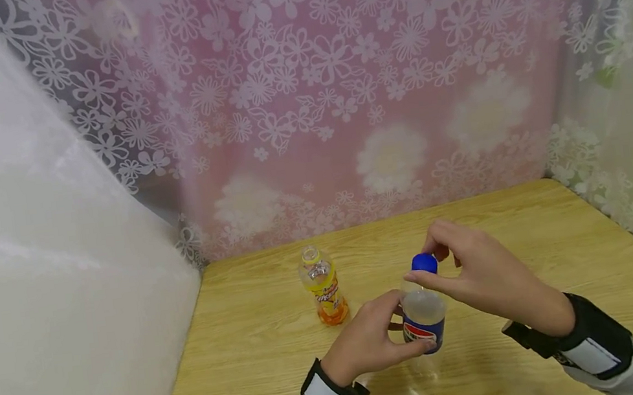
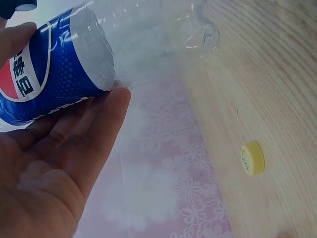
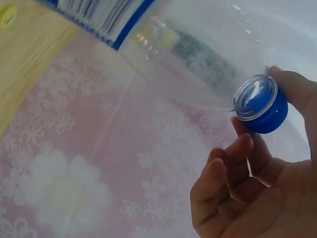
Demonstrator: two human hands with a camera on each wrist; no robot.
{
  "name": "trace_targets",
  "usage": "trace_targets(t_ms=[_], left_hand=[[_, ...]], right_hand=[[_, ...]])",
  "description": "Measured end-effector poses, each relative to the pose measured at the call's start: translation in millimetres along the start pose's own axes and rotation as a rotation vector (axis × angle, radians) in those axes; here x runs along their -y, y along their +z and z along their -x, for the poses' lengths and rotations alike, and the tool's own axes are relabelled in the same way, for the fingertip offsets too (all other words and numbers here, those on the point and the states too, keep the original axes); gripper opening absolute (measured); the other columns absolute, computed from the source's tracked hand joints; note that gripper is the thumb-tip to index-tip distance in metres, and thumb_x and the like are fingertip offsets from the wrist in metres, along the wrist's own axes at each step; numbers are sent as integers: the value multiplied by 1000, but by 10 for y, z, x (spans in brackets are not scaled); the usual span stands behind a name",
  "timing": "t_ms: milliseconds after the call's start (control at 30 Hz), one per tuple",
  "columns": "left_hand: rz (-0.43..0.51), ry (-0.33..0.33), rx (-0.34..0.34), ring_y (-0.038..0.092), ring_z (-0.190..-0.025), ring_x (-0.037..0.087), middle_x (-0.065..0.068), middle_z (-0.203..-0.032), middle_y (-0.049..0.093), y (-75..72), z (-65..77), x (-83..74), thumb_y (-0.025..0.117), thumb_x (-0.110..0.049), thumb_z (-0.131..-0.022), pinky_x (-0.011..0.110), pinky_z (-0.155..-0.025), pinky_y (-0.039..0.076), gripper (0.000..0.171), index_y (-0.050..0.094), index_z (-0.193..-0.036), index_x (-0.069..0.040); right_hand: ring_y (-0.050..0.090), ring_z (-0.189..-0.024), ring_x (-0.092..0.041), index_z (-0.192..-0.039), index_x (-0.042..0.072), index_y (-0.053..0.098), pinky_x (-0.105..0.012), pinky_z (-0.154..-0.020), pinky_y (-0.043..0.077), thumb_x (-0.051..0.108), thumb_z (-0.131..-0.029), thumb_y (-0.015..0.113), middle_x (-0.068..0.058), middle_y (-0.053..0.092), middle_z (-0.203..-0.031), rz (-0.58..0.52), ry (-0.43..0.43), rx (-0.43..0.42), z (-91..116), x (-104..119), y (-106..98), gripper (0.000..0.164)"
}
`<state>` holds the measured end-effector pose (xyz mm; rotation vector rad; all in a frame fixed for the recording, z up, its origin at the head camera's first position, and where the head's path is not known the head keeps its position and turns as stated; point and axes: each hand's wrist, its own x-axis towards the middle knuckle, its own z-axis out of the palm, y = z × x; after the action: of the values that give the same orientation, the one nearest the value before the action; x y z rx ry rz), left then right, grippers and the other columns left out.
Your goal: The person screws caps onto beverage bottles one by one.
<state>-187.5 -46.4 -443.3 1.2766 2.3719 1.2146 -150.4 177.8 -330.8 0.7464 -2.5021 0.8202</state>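
A clear plastic bottle [image 1: 423,307] with a blue, red and white label stands tilted in front of me, partly see-through above the label. My left hand [image 1: 368,340] grips it around the label, thumb on the near side. At the top, the thumb and index finger of my right hand [image 1: 485,266] pinch the blue cap [image 1: 424,263], which sits at the bottle's mouth. In the right wrist view, the blue cap [image 3: 265,111] lies between those fingertips, with the clear neck against it. The left wrist view shows the blue label [image 2: 64,64] above my left palm.
An uncapped bottle [image 1: 327,294] with a yellow label and a little orange liquid stands left of my hands. A yellow cap [image 2: 252,157] lies on the wooden table [image 1: 241,362]. Floral curtains [image 1: 320,177] hang behind it, and a white sheet [image 1: 68,284] borders the left.
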Motion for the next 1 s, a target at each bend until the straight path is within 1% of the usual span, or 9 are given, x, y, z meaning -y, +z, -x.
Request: trace_targets(t_ms=[33, 100, 200, 267, 367, 500, 667, 800, 1000], left_hand=[[0, 0, 1, 63, -108, -2, -11, -128, 63, -1, -3, -6, 73, -45, -93, 14, -85, 53, 57, 49, -139, -23], [2, 2, 3, 63, -108, -2, -10, -127, 63, -2, -7, -15, 73, -45, -93, 14, -85, 54, 56, 49, -139, -23], [9, 12, 4, 63, -108, -3, -9, -128, 63, -6, -7, -25, 72, -45, -94, 14, -84, 54, 56, 49, -139, -22], [9, 15, 5, 63, -108, -3, -9, -128, 63, -8, -6, -24, 72, -45, -94, 14, -84, 54, 56, 49, -139, -22], [8, 21, 8, 63, -108, -2, -8, -128, 63, -13, -7, -26, 72, -45, -94, 14, -85, 54, 56, 48, -139, -22], [-9, 33, 8, 63, -108, -2, -9, -128, 63, -9, -14, -29, 72, -44, -94, 14, -85, 54, 56, 48, -139, -22], [-33, 55, -5, 62, -110, -3, -9, -127, 63, 14, -14, -21, 71, -45, -94, 13, -84, 53, 56, 48, -139, -21], [-30, 64, -43, 62, -109, -3, -9, -124, 64, 30, -4, -11, 72, -44, -94, 13, -85, 53, 55, 49, -139, -22], [-74, 40, -124, 64, -105, -3, -9, -122, 67, 62, -3, -23, 73, -47, -93, 11, -81, 53, 54, 53, -137, -23]], right_hand=[[49, -80, -3, -100, 27, 61, -23, -64, 46, 37, -86, 83, 16, 56, -91, 3, 11, 3, 0, -1, -1, 29], [52, -85, -3, -116, 26, 64, -24, -67, 49, 33, -88, 81, 13, 60, -103, -20, -16, 31, 8, -24, -31, 33], [58, -103, -4, -138, 25, 59, -25, -77, 54, 16, -94, 75, 11, 60, -128, -122, -111, 119, 18, -90, -122, 48], [58, -114, -5, -143, 24, 57, -24, -83, 55, 6, -95, 71, 10, 58, -136, -163, -189, 169, 22, -125, -179, 53], [56, -120, -5, -141, 23, 58, -22, -88, 54, -2, -94, 69, 10, 58, -136, -165, -277, 189, 11, -137, -213, 55], [57, -104, -3, -137, 21, 62, -17, -81, 50, -7, -90, 70, 9, 59, -122, -158, -346, 143, -7, -115, -190, 55], [51, -89, -2, -125, 20, 63, -16, -73, 46, -3, -89, 72, 10, 56, -107, -131, -327, 101, 2, -85, -146, 44], [50, -86, 0, -118, 21, 63, -18, -72, 47, 2, -90, 73, 12, 57, -108, -80, -270, 69, 24, -42, -120, 35], [43, -76, -1, -114, 22, 64, -17, -62, 39, 9, -92, 75, 16, 54, -99, -30, -153, -6, 62, 49, -63, 27]])
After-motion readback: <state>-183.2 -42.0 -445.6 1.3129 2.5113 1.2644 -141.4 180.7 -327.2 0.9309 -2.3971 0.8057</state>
